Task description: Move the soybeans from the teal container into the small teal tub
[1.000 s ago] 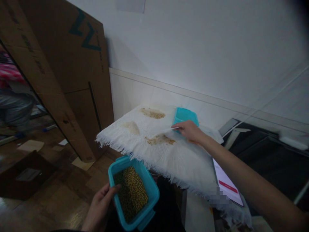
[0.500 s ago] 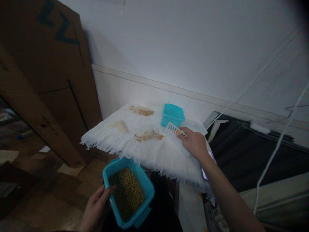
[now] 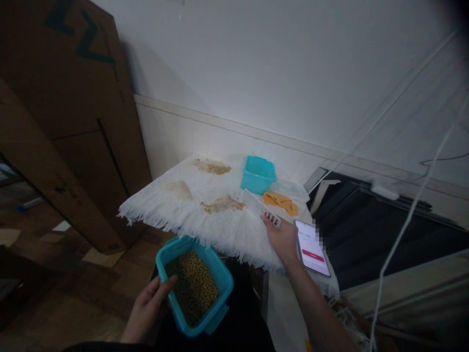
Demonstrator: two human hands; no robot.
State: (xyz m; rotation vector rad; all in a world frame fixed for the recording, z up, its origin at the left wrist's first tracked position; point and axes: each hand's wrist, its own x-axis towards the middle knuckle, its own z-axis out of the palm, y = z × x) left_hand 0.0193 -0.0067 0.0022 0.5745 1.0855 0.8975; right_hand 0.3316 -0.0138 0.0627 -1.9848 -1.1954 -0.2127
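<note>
My left hand [image 3: 148, 308] grips the near-left rim of a teal box of yellowish beans [image 3: 193, 289], held below the table's front edge. My right hand [image 3: 282, 238] rests at the near right of a white fringed cloth [image 3: 205, 215] and pinches a white comb-like scraper [image 3: 263, 211] that points up and left across the cloth. Three brown piles of grain lie on the cloth; the nearest pile [image 3: 223, 204] is just left of the scraper. An empty teal box [image 3: 257, 174] stands at the cloth's far side.
A phone with a lit screen [image 3: 312, 247] lies right of my right hand. An orange item on a clear lid [image 3: 280, 200] sits beside the empty box. Big cardboard sheets [image 3: 69, 112] lean at the left. White cables [image 3: 410, 210] hang at the right over a dark surface.
My right hand has pulled back toward me with the scraper, from beside the far teal box to the cloth's near right edge. The phone and the orange item have come into sight.
</note>
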